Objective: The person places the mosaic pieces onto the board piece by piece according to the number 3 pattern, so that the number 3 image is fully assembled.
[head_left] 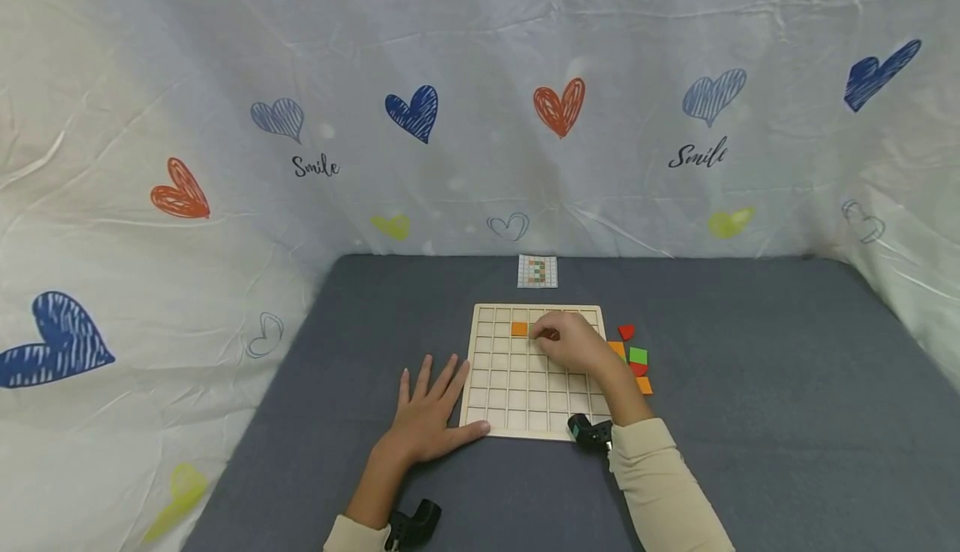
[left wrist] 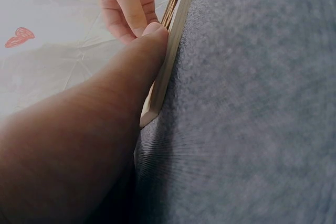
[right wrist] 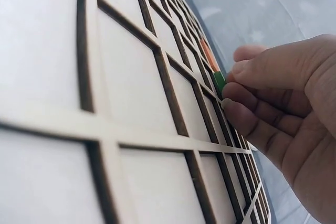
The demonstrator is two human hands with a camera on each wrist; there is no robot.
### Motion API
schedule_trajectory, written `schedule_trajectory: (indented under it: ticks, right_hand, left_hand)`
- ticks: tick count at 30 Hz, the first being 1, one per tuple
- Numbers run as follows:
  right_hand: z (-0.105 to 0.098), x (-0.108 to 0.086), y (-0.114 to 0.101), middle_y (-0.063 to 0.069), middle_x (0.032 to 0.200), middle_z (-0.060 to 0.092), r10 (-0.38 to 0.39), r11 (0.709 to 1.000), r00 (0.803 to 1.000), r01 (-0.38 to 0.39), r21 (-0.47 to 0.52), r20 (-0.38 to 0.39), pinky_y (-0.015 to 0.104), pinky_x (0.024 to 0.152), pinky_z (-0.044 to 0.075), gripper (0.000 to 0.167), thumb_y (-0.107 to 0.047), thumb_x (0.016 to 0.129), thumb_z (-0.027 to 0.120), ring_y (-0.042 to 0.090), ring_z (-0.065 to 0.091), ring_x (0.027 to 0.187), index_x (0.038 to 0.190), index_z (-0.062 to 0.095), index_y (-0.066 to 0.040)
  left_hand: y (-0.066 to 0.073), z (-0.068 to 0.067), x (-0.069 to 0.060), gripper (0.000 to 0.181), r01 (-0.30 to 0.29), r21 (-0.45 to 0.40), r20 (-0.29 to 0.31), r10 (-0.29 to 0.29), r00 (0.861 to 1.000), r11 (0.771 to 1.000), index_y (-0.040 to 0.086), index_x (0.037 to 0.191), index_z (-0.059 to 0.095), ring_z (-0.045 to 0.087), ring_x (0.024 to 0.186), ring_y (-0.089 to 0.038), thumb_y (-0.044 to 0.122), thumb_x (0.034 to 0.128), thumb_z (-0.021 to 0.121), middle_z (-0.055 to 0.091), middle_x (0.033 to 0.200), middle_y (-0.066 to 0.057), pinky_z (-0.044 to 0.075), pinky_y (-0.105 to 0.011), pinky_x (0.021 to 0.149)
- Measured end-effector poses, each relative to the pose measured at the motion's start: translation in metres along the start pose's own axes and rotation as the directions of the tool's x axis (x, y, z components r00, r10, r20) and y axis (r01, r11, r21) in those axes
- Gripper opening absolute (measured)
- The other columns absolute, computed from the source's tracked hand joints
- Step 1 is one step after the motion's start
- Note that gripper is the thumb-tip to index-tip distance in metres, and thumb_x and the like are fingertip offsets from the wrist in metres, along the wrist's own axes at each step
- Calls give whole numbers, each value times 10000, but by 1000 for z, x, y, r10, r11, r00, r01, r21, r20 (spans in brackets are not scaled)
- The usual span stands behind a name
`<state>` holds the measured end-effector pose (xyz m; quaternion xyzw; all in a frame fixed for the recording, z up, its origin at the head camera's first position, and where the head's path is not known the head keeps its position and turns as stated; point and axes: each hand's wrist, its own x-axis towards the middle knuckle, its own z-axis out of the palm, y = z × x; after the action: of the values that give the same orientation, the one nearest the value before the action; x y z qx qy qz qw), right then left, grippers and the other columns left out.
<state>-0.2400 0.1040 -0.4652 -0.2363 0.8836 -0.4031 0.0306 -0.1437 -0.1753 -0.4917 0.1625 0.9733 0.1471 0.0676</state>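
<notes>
A pale wooden grid board [head_left: 498,378] lies on the table, with an orange square tile [head_left: 519,329] in one of its upper cells. Over the cell just right of that tile, my right hand [head_left: 572,342] pinches a small green tile [right wrist: 219,81] between thumb and fingers. In the right wrist view the green tile is close beside the orange tile [right wrist: 208,56]; whether it touches the cell floor I cannot tell. My left hand [head_left: 429,419] has its fingers spread along the board's left side, its thumb [left wrist: 155,32] resting on the near edge.
Right of the board lie loose tiles: a red one [head_left: 626,332], an orange one [head_left: 617,349], a green square [head_left: 637,356], another red one [head_left: 638,369] and another orange one [head_left: 644,385]. Behind the board is a card [head_left: 537,272] printed with a coloured grid pattern.
</notes>
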Motion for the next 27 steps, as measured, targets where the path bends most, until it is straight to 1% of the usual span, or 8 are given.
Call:
schedule_trajectory:
  ticks: [9, 13, 15, 17, 18, 22, 24, 27]
  right_hand:
    - [-5, -3, 0, 14, 1018, 702, 54, 999, 998, -54, 1, -14, 407, 835, 529, 170, -63, 958, 627, 193, 637, 916, 1045, 768, -99]
    - [-16, -8, 3, 60, 1055, 691, 92, 995, 993, -95, -36, -75, 413, 772, 523, 177, -76, 976, 615, 220, 623, 909, 1081, 758, -68]
    - [-24, -13, 5, 105, 1089, 681, 133, 988, 983, -142, -64, -127, 420, 737, 524, 187, -71, 983, 611, 254, 623, 918, 1108, 746, -41]
    - [-32, -17, 10, 154, 1104, 672, 181, 973, 962, -205, -104, -202, 442, 711, 516, 208, -43, 974, 595, 293, 617, 915, 1122, 735, -8]
    - [-36, -20, 13, 169, 1097, 669, 209, 962, 947, -243, -120, -245, 454, 713, 514, 219, -33, 963, 588, 310, 618, 917, 1122, 734, 1]
    - [-51, -30, 26, 223, 1063, 653, 319, 910, 870, -392, -135, -375, 525, 743, 497, 260, -5, 908, 563, 379, 601, 921, 1107, 723, 43]
    - [-56, -35, 32, 244, 1072, 646, 367, 885, 843, -447, -131, -394, 556, 790, 491, 253, -20, 896, 590, 410, 597, 959, 1103, 714, 56]
    - [-61, -41, 40, 278, 1114, 632, 423, 861, 824, -495, -114, -376, 586, 852, 474, 257, -57, 909, 656, 448, 584, 1015, 1126, 690, 77]
  left_hand:
    - [-1, 0, -2, 995, -27, -42, -27, 26, 999, 999, 199, 1624, 219, -19, 1511, -407, 766, 869, 535, 172, 1662, -65, -72, -669, 1130]
    - [0, -1, -2, 993, -26, -35, -24, 25, 999, 999, 208, 1625, 211, -25, 1512, -401, 767, 870, 530, 160, 1665, -54, -76, -665, 1132]
    - [1, -3, -2, 995, -20, -31, -18, 19, 1000, 999, 214, 1625, 213, -26, 1513, -397, 773, 865, 530, 159, 1665, -46, -72, -665, 1134]
    - [2, -4, -2, 994, -11, -23, -7, 11, 1000, 1000, 226, 1626, 202, -35, 1514, -387, 782, 864, 517, 147, 1667, -34, -71, -662, 1136]
    - [2, -4, -2, 993, -9, -22, -5, 9, 1000, 1000, 228, 1626, 204, -35, 1514, -387, 784, 864, 515, 148, 1667, -34, -70, -663, 1136]
    - [2, -4, -1, 994, -6, -26, 0, 6, 1000, 1000, 230, 1627, 200, -35, 1514, -387, 785, 865, 513, 145, 1667, -34, -70, -660, 1137]
    - [1, -3, -1, 998, -10, -34, -2, 9, 1000, 999, 227, 1627, 202, -36, 1514, -390, 787, 862, 516, 146, 1667, -38, -76, -659, 1136]
    - [-1, -1, -1, 1009, -13, -44, -4, 13, 1000, 999, 228, 1629, 187, -43, 1514, -387, 795, 859, 510, 137, 1670, -40, -89, -654, 1134]
